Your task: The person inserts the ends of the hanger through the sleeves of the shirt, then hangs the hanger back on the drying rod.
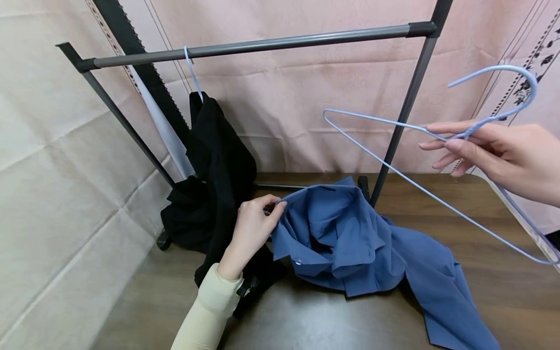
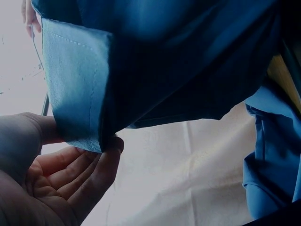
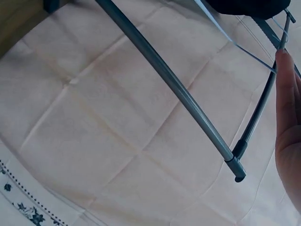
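Note:
A blue collared shirt (image 1: 393,262) lies bunched on the wooden table, its neck opening upward and one sleeve spread to the right. My left hand (image 1: 251,226) pinches the shirt's collar at its left side; the left wrist view shows thumb and fingers on the stitched collar corner (image 2: 77,84). Held up at the right, a light-blue wire hanger (image 1: 533,90) is pinched near its neck by my right hand (image 1: 512,150), hook pointing up. Its left end hangs above the shirt, apart from it. Only the right hand's edge (image 3: 288,122) shows in the right wrist view.
A dark metal clothes rack (image 1: 284,44) stands behind the shirt. On its bar, at the left, a black garment (image 1: 218,146) hangs from another light-blue hanger (image 1: 192,73), its lower part reaching the table (image 1: 140,301). Pale cloth (image 1: 52,121) covers the walls around.

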The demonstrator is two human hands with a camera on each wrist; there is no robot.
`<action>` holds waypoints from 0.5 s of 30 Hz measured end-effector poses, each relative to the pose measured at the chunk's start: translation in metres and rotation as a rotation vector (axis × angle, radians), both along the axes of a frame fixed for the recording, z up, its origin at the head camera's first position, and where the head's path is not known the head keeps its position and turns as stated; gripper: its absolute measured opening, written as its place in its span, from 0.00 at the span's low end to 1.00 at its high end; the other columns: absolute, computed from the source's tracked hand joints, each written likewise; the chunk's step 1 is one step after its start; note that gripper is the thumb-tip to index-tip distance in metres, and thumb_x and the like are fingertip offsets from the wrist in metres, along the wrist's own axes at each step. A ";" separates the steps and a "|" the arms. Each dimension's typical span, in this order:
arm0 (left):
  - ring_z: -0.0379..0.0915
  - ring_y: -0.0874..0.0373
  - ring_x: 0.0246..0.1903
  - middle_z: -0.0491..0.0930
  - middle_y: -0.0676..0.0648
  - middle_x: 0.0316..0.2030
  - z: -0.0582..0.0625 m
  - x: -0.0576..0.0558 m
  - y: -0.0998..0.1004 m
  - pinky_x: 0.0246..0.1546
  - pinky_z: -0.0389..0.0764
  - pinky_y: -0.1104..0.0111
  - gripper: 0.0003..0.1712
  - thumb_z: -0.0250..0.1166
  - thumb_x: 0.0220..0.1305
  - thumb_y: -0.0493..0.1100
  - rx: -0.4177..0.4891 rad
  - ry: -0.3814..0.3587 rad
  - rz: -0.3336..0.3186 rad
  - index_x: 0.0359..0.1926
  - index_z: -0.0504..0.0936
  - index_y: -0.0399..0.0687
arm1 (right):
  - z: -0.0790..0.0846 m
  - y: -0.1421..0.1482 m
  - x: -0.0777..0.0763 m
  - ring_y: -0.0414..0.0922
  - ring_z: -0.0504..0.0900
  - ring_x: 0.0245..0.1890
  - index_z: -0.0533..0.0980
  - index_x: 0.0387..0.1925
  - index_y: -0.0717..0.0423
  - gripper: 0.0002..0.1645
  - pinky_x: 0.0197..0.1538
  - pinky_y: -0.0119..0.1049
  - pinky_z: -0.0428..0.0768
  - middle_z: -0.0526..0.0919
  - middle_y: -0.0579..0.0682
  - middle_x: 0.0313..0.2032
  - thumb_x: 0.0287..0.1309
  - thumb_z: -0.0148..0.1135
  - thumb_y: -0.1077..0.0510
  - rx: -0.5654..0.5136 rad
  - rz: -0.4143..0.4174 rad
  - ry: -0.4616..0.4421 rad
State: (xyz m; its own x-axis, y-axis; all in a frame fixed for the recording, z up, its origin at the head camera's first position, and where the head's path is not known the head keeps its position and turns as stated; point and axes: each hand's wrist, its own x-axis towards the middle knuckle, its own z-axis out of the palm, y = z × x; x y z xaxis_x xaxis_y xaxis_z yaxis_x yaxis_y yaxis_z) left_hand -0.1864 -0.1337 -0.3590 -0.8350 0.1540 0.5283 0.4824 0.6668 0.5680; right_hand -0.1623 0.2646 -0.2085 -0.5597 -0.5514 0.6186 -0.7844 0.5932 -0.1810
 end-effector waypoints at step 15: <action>0.81 0.58 0.28 0.87 0.47 0.32 -0.001 -0.003 0.001 0.29 0.80 0.65 0.07 0.68 0.67 0.41 -0.008 -0.011 0.010 0.38 0.89 0.42 | -0.016 0.011 0.020 0.24 0.83 0.38 0.78 0.61 0.52 0.26 0.33 0.19 0.77 0.83 0.30 0.53 0.66 0.59 0.73 0.148 0.061 -0.070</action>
State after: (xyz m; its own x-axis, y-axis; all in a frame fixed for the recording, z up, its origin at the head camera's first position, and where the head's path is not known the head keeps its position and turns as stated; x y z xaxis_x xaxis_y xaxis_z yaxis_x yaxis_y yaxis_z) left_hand -0.1897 -0.1325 -0.3603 -0.8424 0.1493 0.5177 0.4690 0.6762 0.5681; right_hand -0.1421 0.2752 -0.2241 -0.5617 -0.6674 0.4890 -0.8080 0.5695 -0.1511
